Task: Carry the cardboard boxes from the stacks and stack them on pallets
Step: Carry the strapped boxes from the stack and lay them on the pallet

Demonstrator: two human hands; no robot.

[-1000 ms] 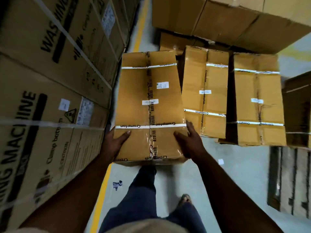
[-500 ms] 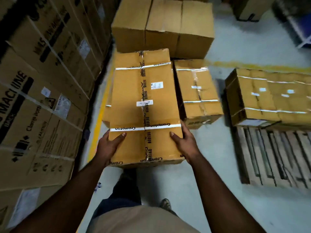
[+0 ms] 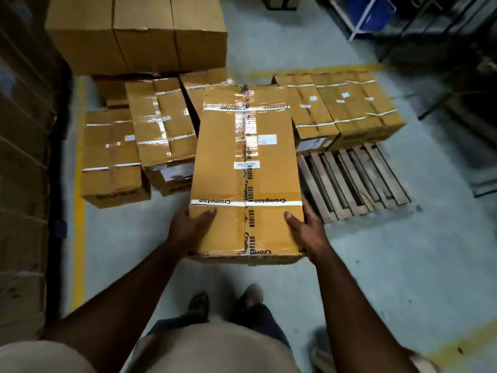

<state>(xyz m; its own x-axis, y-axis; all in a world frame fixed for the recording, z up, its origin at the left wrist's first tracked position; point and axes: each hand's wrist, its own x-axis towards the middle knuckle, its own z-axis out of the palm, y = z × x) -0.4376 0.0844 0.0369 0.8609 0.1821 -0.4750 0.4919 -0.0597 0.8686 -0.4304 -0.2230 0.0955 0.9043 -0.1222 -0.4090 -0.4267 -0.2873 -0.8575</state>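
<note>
Carrying a box to the pallet

Both hands, left hand (image 3: 188, 227) and right hand (image 3: 306, 230), are gripping the box (image 3: 246, 170) sides, thumbs on top; keep it level and lower it onto the bare pallet (image 3: 355, 179) slats.

Dim light, tape glare, blurred, warped edges

Seven taped boxes (image 3: 246, 168) (one carried), one pallet (image 3: 352, 179).

Bare pallet slats (image 3: 352, 179) lie open right of floor boxes (image 3: 166, 135).
</note>
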